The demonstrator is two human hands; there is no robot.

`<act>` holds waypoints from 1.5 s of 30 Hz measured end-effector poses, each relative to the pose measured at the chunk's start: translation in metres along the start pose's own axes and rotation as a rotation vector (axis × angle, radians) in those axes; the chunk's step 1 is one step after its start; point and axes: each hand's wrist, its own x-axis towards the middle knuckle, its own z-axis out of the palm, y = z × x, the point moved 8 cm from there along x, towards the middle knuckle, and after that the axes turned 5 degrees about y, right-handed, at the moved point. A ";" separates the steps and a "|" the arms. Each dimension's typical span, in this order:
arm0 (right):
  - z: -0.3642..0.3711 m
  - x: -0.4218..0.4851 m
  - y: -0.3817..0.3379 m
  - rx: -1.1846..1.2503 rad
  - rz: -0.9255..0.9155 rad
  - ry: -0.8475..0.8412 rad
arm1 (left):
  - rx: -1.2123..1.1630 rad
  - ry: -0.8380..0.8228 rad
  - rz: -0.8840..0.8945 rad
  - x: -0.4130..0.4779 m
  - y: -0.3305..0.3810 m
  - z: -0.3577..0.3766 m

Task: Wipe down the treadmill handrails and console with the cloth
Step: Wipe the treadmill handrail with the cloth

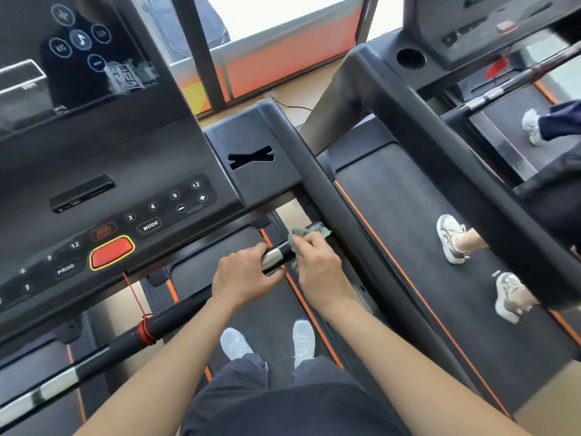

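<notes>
The cloth (pixel 317 231), a crumpled grey-green rag, sits at the right end of the front handrail (pixel 176 314), where that bar meets the black side rail (pixel 339 215). The right hand (pixel 317 265) holds it there, palm down, fingers curled over the rag and pressing it against the bar; the hand hides most of it, so it may wrap round the bar or only lie on top. The left hand (pixel 248 275) is just beside it, knuckles up, fingers closed around the handrail with the thumb near the silver metal patch (pixel 272 258). Both forearms reach forward and up from the bottom of the view, nearly parallel. The console (pixel 125 171) slopes above the hands, its red button (pixel 111 251) to the left. A red cord (pixel 146 333) is wound on the bar further left.
</notes>
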 end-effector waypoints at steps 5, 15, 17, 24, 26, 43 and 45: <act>-0.007 -0.012 0.012 0.146 0.030 -0.090 | -0.010 0.000 0.029 -0.001 0.000 0.001; -0.010 0.055 0.006 -0.139 0.012 0.016 | -0.020 -0.035 0.042 -0.002 0.003 -0.001; 0.000 0.045 -0.002 -0.165 -0.015 0.019 | -0.017 -0.042 0.042 -0.002 0.003 -0.001; 0.015 -0.007 -0.023 0.075 -0.081 -0.022 | -0.059 -0.054 0.009 -0.002 0.002 -0.004; 0.011 -0.018 -0.015 0.076 -0.049 -0.028 | -0.059 -0.049 0.019 -0.003 0.003 -0.004; 0.012 0.002 -0.010 0.049 -0.015 0.079 | -0.739 0.187 -0.028 -0.007 -0.020 -0.050; 0.022 -0.007 -0.025 0.115 -0.103 -0.021 | -0.743 0.118 0.020 -0.003 -0.012 -0.047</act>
